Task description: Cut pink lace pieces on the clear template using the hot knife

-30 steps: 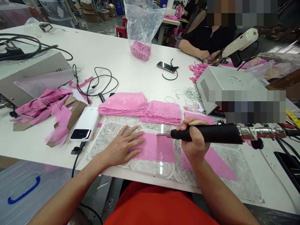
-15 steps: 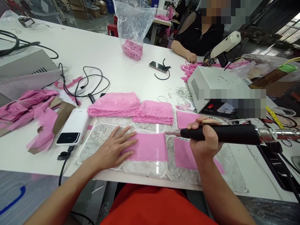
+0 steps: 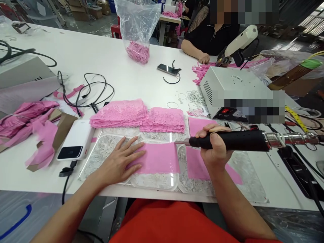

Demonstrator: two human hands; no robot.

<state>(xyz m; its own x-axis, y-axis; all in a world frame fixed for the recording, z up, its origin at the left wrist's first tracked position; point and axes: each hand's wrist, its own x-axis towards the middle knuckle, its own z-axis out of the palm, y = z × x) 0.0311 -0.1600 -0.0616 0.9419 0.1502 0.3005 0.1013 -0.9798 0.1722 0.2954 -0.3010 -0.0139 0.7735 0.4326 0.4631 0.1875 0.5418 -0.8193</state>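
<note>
My left hand [image 3: 125,158] lies with fingers spread on the left part of a flat pink fabric piece [image 3: 159,158]. That fabric rests on a clear plastic template [image 3: 154,182] with rounded compartments. My right hand [image 3: 215,143] is wrapped round the black grip of a handheld ultrasonic welder [image 3: 240,140]. Its narrow metal tip touches or hovers just over the fabric's upper right corner; I cannot tell which. Right of it lie two more pink pieces, an upper one [image 3: 196,125] and a lower one [image 3: 194,163] partly hidden by my right hand and forearm.
Pink lace stacks [image 3: 118,113] lie behind the template. A white power bank [image 3: 76,140] and pink scraps [image 3: 43,135] are at left. A grey generator box [image 3: 235,84] stands at right. Farther back are a phone [image 3: 167,69], a plastic bag [image 3: 138,33] and a seated person [image 3: 207,37].
The whole view has shifted slightly. My left hand stays flat on the fabric, and the welder's tip remains at the upper right corner.
</note>
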